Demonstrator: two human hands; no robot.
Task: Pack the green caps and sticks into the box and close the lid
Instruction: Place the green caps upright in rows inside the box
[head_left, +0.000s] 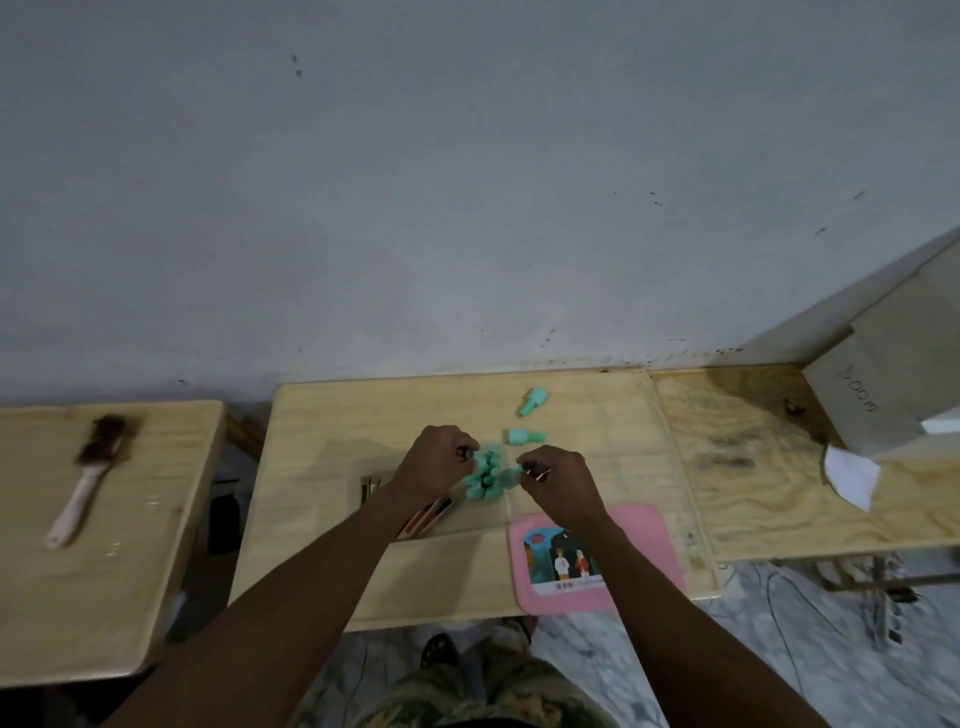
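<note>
A cluster of several green caps (485, 474) stands packed together in the middle of the wooden table (332, 415), inside what looks like a clear box whose walls are hard to make out. My left hand (434, 460) pinches at the cluster's left side. At the cluster's right side, my right hand (558, 480) grips one green cap (511, 475). Two more green caps lie loose beyond: one (523, 436) just behind the cluster, another (531, 402) farther back. Thin sticks (431, 514) show under my left wrist, partly hidden.
A pink lid (639, 551) with a picture label lies flat at the table's front right. To the left, a brush (85, 483) rests on a separate table. A cardboard box (883, 384) and white paper (852, 475) sit at the far right.
</note>
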